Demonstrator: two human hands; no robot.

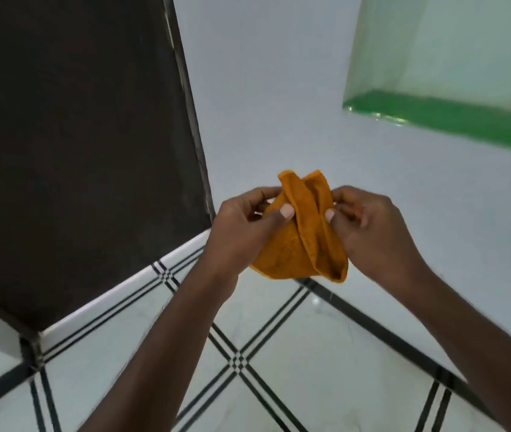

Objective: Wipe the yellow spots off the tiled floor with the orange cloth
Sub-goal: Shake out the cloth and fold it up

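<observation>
White tiled floor (279, 353) with black crossing lines is lying below the grip, pale walls rising beyond it.

I am watching both hands pinching the orange cloth (302, 241) in mid-air: the left hand (241, 232) is gripping its left edge, the right hand (369, 229) its right fold. The cloth is hanging bunched between them, well above the floor. I am seeing no yellow spots from here, so, as I judge it, wiping is not yet begun.

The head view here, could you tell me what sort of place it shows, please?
Probably a room corner inside a home. It shows a white tiled floor with black line borders, plain pale walls, a dark door and a green-shelved wall niche. Both hands hold the orange cloth above the floor.
</observation>
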